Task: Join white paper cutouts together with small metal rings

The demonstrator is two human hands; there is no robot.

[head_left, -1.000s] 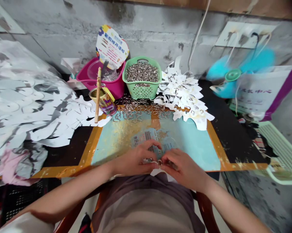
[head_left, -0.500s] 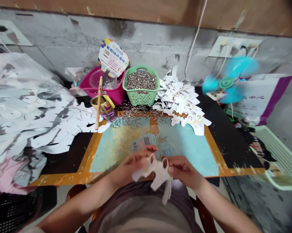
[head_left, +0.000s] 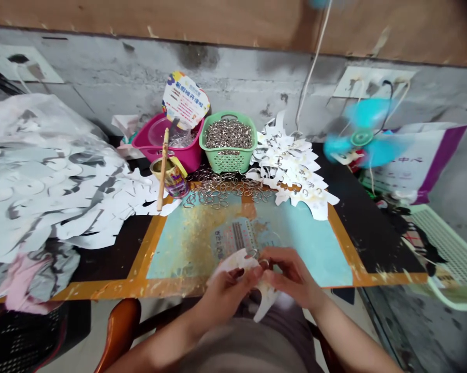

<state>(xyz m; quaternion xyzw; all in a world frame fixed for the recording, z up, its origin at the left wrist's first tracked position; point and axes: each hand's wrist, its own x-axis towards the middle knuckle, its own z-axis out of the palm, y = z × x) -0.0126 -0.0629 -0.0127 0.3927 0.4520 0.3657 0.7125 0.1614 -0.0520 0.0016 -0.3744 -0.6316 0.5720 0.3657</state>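
Both my hands work together just above the near table edge. My left hand (head_left: 226, 295) grips a white paper cutout (head_left: 239, 264) whose lower tab (head_left: 266, 303) hangs down. My right hand (head_left: 290, 276) pinches a metal ring (head_left: 263, 263) at the cutout's edge, and a second ring (head_left: 252, 253) shows just beyond. Behind them lies a printed leaflet (head_left: 233, 238) on a pale blue mat (head_left: 181, 248). A loose heap of metal rings (head_left: 221, 189) lies at the mat's far edge, and a green plastic basket (head_left: 228, 142) is full of similar rings.
Stacks of white cutouts lie at the far right (head_left: 291, 173) and left (head_left: 50, 171). A pink tub (head_left: 144, 142) and a cup holding a wooden stick (head_left: 171, 178) stand at the back. A spinning blue fan (head_left: 361, 140) is at the far right.
The cutout now sits lower and closer to my left hand, with its tab hanging nearer my right hand. The view has tilted slightly, so the table appears shifted.
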